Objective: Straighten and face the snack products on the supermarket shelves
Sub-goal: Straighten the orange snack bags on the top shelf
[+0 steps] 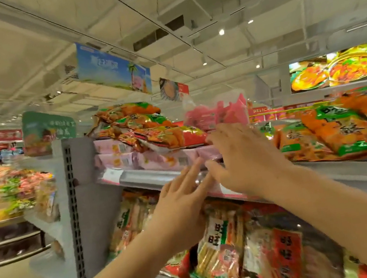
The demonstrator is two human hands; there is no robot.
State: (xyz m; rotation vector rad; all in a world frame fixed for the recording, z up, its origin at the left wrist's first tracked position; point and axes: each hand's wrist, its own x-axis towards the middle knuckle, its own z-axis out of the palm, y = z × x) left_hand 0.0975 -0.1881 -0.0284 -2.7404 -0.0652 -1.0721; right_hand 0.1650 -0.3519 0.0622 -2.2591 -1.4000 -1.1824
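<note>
Both hands are up at the top shelf point(135, 179), fingers straight, holding nothing. The right hand point(241, 153) lies flat against the pink packs point(157, 160), probably nudging them flush; the left hand point(184, 202) hovers just below the shelf edge. The pink packs sit two layers deep with a messy heap of orange bags point(151, 129) on top, too jumbled to count.

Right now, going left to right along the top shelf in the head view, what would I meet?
Green sign → pile of orange and green snack bags on pink packs → pink bags → right hand → large orange and green bags.
</note>
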